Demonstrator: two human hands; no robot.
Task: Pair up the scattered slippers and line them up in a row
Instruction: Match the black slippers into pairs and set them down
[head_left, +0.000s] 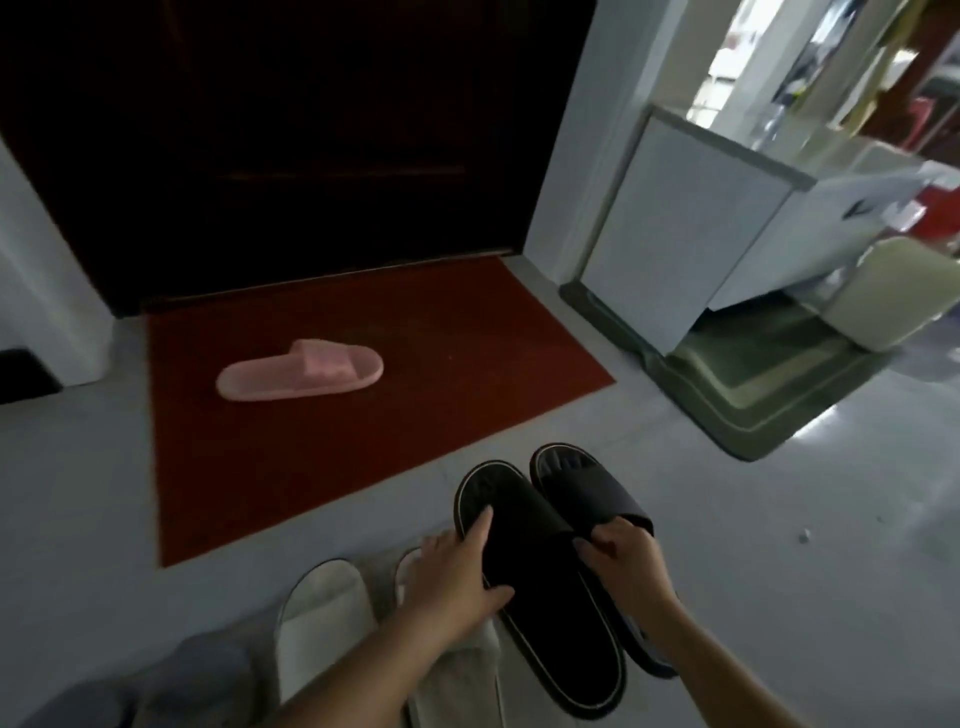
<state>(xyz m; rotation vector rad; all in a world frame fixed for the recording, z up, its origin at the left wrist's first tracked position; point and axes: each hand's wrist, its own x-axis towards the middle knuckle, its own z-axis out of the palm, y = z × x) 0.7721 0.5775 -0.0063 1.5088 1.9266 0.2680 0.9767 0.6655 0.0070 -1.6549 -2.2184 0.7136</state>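
Now both hands closed: left hand (457, 564) and right hand (626, 556) each gripping black slipper (540, 587).

Rt white slipper (457, 670): mostly hidden under left forearm (374, 670). Grey slippers (171, 680): blurred, cut by bottom edge.

- A lone slipper (300, 369) lies sideways on the doormat (363, 441), which sits in front of the door (291, 130).
- Nearer the camera, two slippers lie side by side, the left slipper (540, 587) touching the right slipper (587, 493).
- Left of them sits another pair (324, 618).
- A cabinet (691, 234) stands right of the door, with a rug (753, 395) beneath it.
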